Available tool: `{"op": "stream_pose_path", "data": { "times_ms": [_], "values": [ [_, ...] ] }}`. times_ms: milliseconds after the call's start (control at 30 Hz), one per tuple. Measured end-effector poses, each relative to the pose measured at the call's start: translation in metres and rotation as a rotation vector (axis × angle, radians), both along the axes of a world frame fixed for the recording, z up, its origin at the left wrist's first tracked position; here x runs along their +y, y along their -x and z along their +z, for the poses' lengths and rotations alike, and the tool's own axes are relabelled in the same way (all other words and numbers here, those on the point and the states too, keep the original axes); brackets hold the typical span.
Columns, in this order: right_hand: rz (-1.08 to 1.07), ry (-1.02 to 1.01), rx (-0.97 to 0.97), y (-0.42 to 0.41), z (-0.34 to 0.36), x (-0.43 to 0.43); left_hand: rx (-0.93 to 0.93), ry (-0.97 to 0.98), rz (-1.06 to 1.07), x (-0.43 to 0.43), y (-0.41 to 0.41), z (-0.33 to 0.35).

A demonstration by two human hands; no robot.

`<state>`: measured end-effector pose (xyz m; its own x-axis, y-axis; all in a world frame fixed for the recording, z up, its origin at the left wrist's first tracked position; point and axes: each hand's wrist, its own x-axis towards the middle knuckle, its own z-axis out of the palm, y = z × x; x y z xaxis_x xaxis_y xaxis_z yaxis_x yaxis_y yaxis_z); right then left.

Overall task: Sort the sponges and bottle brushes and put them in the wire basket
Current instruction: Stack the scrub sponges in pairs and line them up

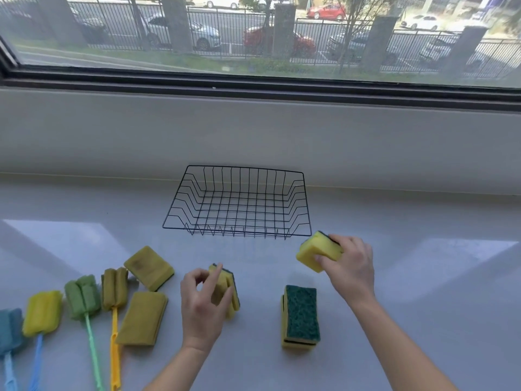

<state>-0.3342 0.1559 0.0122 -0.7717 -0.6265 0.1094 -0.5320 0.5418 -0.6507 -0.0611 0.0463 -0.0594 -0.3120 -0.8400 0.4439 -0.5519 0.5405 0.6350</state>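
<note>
A black wire basket (197, 198) stands with nothing in it at the back of the counter. Just right of its front corner, my right hand (351, 265) holds a yellow sponge (314, 253) above the counter. My left hand (201, 303) grips yellow sponges standing on edge (232, 301). A stack of two sponges, green side up (301, 316), lies between my hands. Two more yellow sponges (149, 268) (142, 318) lie to the left. Several sponge bottle brushes lie at the far left: orange (114, 289), green (83, 296), yellow (42, 313), blue (10, 330).
The grey counter (423, 277) runs to a low wall (253, 131) under a wide window (253, 32). The basket sits against that wall. Brush handles reach toward the near edge at the lower left.
</note>
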Motion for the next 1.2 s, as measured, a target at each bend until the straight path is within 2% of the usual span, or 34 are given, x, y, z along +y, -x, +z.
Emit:
{"op": "stream_pose_path", "data": {
  "times_ms": [67, 167, 300, 367, 533, 667, 867, 967, 1067, 1200],
  "values": [
    [0.076, 0.078, 0.070, -0.020, 0.011, -0.004, -0.054, 0.072, -0.015, 0.010, -0.015, -0.013],
    [0.223, 0.170, 0.176, -0.054, 0.020, -0.010, -0.095, 0.082, -0.042, 0.026, -0.037, -0.026],
    [0.392, 0.159, 0.218, -0.098, 0.018, -0.022, -0.052, -0.016, -0.164, 0.044, -0.049, -0.021],
    [0.434, 0.115, 0.213, -0.115, 0.012, -0.025, -0.012, -0.079, -0.150, 0.048, -0.052, -0.013],
    [0.462, 0.052, 0.171, -0.139, -0.002, -0.022, 0.067, -0.211, -0.053, 0.050, -0.073, -0.008],
    [0.447, -0.017, 0.164, -0.157, -0.013, -0.014, -0.081, -0.244, -0.065, 0.057, -0.095, -0.020],
    [0.410, -0.010, 0.339, -0.180, -0.030, -0.002, -0.203, -0.268, -0.188, 0.071, -0.105, -0.032],
    [0.437, 0.061, 0.449, -0.191, -0.041, 0.006, -0.156, -0.347, -0.225, 0.071, -0.106, -0.028],
    [0.524, 0.095, 0.489, -0.208, -0.052, 0.012, -0.030, -0.443, -0.189, 0.063, -0.107, -0.024],
    [0.636, 0.009, 0.434, -0.233, -0.068, 0.018, 0.158, -0.729, -0.069, 0.049, -0.110, -0.024]
  ]
}}
